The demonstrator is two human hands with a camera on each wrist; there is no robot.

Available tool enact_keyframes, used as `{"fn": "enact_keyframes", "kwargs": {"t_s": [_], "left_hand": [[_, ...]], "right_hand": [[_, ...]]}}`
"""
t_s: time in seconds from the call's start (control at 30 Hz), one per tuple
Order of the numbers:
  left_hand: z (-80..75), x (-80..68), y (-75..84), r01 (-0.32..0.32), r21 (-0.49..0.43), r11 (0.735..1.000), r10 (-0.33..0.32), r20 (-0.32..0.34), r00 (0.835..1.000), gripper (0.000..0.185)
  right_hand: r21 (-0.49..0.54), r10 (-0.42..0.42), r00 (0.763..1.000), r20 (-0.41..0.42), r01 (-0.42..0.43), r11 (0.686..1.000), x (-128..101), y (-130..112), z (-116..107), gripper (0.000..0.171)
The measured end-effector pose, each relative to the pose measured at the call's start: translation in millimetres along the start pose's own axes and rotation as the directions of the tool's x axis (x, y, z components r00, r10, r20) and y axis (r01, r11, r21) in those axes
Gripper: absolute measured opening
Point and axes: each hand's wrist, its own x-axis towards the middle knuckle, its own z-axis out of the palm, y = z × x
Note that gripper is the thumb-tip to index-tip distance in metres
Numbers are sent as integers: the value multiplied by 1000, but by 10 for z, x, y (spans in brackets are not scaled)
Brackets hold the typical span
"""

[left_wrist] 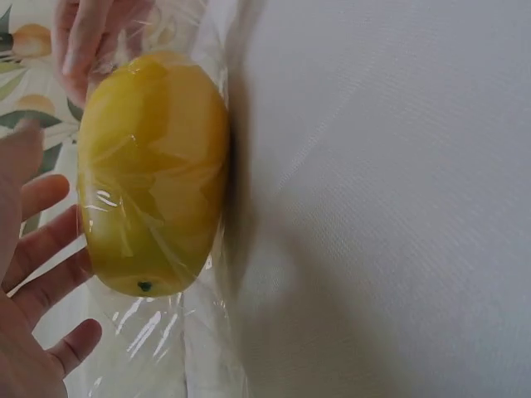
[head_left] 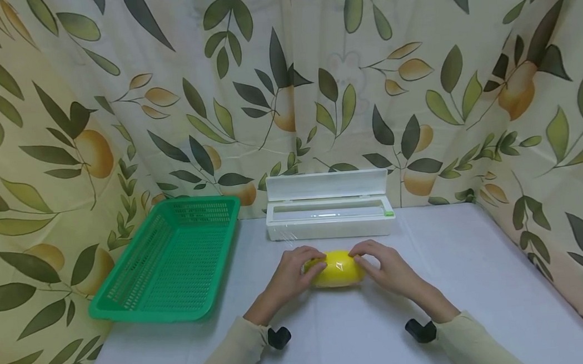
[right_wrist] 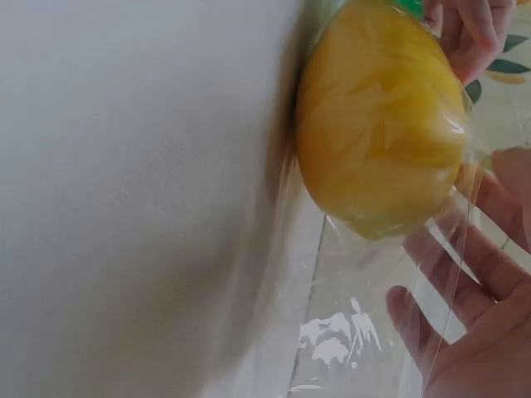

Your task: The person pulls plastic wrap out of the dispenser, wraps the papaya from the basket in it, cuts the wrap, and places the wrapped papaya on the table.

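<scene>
A glossy yellow oval fruit (head_left: pixel 338 269) lies on the white cloth under clear plastic wrap (left_wrist: pixel 149 332). In the left wrist view a small dark green stem spot shows at its end. My left hand (head_left: pixel 297 268) is at the left end of the fruit, its spread fingers (left_wrist: pixel 54 240) touching or close to the film. At the right end is my right hand (head_left: pixel 389 268), thumb and forefinger near the fruit's top. Its other fingers (right_wrist: pixel 465 274) are spread behind the film in the right wrist view. Wrinkled film also reaches out past both ends.
Behind the fruit stands a white plastic wrap dispenser (head_left: pixel 329 228), lid raised, with a green slider (head_left: pixel 388 213) at its right end. A green plastic basket (head_left: pixel 151 314) sits at the left. Leaf-patterned curtains (head_left: pixel 316 91) enclose the back and sides of the cloth-covered table (head_left: pixel 451 261).
</scene>
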Motion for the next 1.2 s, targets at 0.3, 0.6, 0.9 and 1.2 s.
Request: {"fn": "enact_keyframes", "kwargs": {"t_s": [0.3,0.6,0.9,1.2], "left_hand": [[53,110,-56,108,105,989,-119,102,988,56],[68,285,-227,152,-67,986,-146,97,985,64],[42,377,-349,144,-97,985,-130,136,982,45],[19,405,-318,121,93,988,-129,94,987,42]], "right_hand": [[5,64,992,112,-65,998,90,72,-30,57],[65,138,973,183,-152,986,247,191,-97,59],[98,139,964,228,-165,981,397,241,-117,49],[-35,114,986,119,-111,993,429,230,-75,36]]}}
